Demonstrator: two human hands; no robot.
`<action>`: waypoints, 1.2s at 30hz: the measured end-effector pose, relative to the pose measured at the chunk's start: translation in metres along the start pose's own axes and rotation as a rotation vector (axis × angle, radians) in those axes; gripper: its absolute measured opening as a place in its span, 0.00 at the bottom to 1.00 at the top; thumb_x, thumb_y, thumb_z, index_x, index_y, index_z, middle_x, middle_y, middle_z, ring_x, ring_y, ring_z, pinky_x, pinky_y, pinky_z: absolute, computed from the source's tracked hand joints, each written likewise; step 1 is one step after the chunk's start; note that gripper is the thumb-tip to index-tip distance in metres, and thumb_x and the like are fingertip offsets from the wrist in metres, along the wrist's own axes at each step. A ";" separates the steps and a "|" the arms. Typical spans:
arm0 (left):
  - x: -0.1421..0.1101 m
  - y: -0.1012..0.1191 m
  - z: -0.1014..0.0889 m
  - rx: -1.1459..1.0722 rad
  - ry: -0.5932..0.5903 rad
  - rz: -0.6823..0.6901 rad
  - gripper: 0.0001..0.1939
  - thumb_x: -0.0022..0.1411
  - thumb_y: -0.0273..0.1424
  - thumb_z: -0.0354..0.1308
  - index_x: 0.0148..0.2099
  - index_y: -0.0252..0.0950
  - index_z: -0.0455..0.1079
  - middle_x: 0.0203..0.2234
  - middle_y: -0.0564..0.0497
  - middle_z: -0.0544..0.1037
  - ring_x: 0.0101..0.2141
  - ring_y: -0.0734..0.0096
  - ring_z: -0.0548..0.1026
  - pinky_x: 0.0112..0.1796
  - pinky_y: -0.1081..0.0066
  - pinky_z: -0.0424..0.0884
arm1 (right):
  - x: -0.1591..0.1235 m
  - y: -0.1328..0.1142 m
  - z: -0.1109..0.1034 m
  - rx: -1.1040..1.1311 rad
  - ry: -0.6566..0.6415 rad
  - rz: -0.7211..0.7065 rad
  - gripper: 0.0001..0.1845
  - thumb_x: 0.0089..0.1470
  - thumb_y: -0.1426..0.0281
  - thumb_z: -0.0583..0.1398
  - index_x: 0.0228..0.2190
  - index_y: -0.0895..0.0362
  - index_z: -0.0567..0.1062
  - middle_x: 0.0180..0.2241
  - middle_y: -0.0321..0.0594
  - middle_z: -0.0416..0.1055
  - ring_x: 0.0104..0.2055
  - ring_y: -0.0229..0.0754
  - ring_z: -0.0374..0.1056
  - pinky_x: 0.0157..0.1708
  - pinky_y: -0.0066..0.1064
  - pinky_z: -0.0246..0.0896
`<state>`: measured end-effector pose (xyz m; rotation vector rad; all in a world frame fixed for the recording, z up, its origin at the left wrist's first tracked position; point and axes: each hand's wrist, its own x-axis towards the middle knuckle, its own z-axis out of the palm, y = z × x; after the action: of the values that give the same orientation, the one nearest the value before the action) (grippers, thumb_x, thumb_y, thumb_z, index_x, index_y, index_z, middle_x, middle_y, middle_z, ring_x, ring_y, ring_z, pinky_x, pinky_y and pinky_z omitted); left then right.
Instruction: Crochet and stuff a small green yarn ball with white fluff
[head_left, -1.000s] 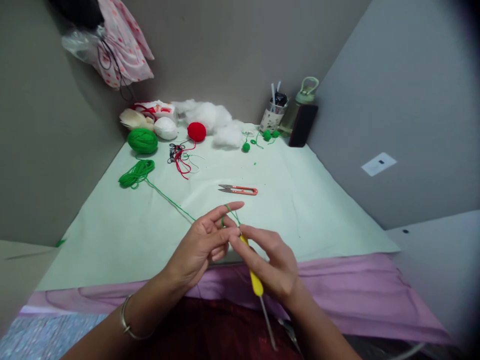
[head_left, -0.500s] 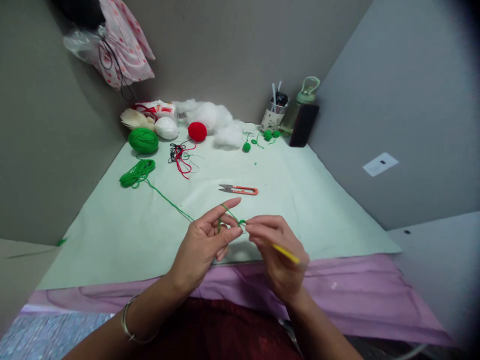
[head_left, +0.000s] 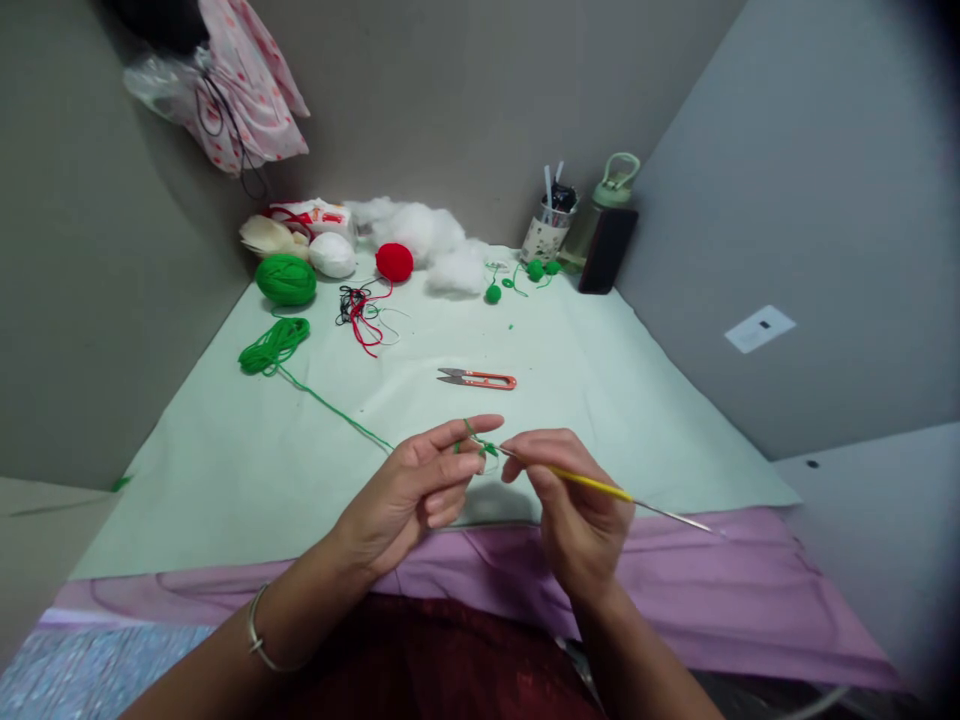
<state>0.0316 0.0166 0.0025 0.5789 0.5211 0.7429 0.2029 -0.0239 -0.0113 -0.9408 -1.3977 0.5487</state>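
Note:
My left hand (head_left: 420,480) pinches a small piece of green crochet (head_left: 489,449) between thumb and fingers, and green yarn (head_left: 337,411) loops over its raised index finger. That strand runs back to a loose green skein (head_left: 274,346) on the left of the table. In my right hand (head_left: 581,500) is a crochet hook (head_left: 600,484) with a yellow handle and metal ends, held like a pen. Its tip meets the green piece; the exact stitch is too small to make out. Beyond my hands lie orange thread snips (head_left: 478,379).
A green yarn ball (head_left: 286,280), a red yarn ball (head_left: 394,262), a white ball (head_left: 332,256) and white stuffing (head_left: 420,235) sit along the back. Small green crocheted balls (head_left: 493,294), a pen cup (head_left: 546,235), a bottle (head_left: 589,225) and a phone (head_left: 608,250) stand or lie at the back right.
The crochet hook has swung so its full length now shows pointing right. My left index finger has lowered and moved slightly right; my right hand has turned and shifted slightly right.

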 end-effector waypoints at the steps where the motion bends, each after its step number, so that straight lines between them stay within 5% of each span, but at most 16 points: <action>1: 0.000 0.001 -0.001 0.006 0.000 0.002 0.20 0.60 0.26 0.67 0.55 0.36 0.77 0.20 0.61 0.59 0.17 0.88 0.49 0.18 0.83 0.50 | 0.001 0.000 -0.001 0.039 0.012 0.009 0.13 0.64 0.75 0.59 0.43 0.49 0.81 0.37 0.39 0.76 0.33 0.40 0.72 0.33 0.35 0.71; 10: -0.004 0.005 -0.007 0.083 0.026 0.003 0.12 0.60 0.27 0.66 0.47 0.33 0.81 0.20 0.60 0.60 0.17 0.89 0.50 0.18 0.82 0.49 | 0.008 0.005 -0.009 0.377 0.052 0.251 0.08 0.63 0.69 0.61 0.36 0.54 0.81 0.31 0.38 0.75 0.25 0.35 0.69 0.23 0.28 0.67; 18: -0.003 -0.003 0.004 0.256 0.066 0.149 0.21 0.56 0.30 0.71 0.53 0.44 0.79 0.30 0.54 0.73 0.21 0.84 0.61 0.20 0.80 0.58 | 0.004 0.002 -0.001 0.149 -0.130 0.074 0.10 0.64 0.72 0.60 0.41 0.50 0.82 0.39 0.42 0.80 0.42 0.43 0.74 0.39 0.36 0.72; 26: -0.004 0.002 0.001 0.279 0.123 0.163 0.14 0.58 0.31 0.68 0.48 0.38 0.81 0.29 0.53 0.72 0.30 0.76 0.70 0.36 0.73 0.69 | 0.008 0.002 -0.004 0.389 -0.069 0.257 0.09 0.67 0.68 0.57 0.39 0.54 0.78 0.34 0.40 0.80 0.28 0.38 0.74 0.29 0.32 0.73; 28: -0.003 0.003 0.000 0.285 0.142 0.183 0.16 0.59 0.31 0.68 0.50 0.40 0.80 0.30 0.54 0.72 0.30 0.76 0.71 0.38 0.73 0.69 | 0.005 -0.001 -0.007 0.227 -0.083 0.180 0.11 0.68 0.70 0.54 0.41 0.53 0.77 0.36 0.40 0.79 0.31 0.39 0.75 0.32 0.34 0.74; 32: -0.003 0.001 0.002 0.300 0.165 0.234 0.20 0.58 0.30 0.69 0.54 0.41 0.78 0.29 0.55 0.73 0.31 0.77 0.71 0.38 0.75 0.68 | -0.003 -0.003 -0.010 -0.299 -0.208 -0.198 0.17 0.64 0.75 0.57 0.51 0.47 0.76 0.43 0.41 0.79 0.40 0.43 0.77 0.39 0.37 0.76; 36: -0.001 -0.001 0.003 0.138 0.105 0.108 0.24 0.56 0.31 0.71 0.55 0.36 0.76 0.24 0.57 0.70 0.22 0.83 0.62 0.26 0.79 0.63 | -0.007 0.003 -0.010 -0.484 -0.261 -0.360 0.28 0.58 0.80 0.62 0.54 0.39 0.75 0.44 0.37 0.78 0.45 0.44 0.78 0.43 0.35 0.77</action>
<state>0.0334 0.0139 0.0043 0.7029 0.6458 0.8476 0.2128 -0.0299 -0.0167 -0.9851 -1.9375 0.0556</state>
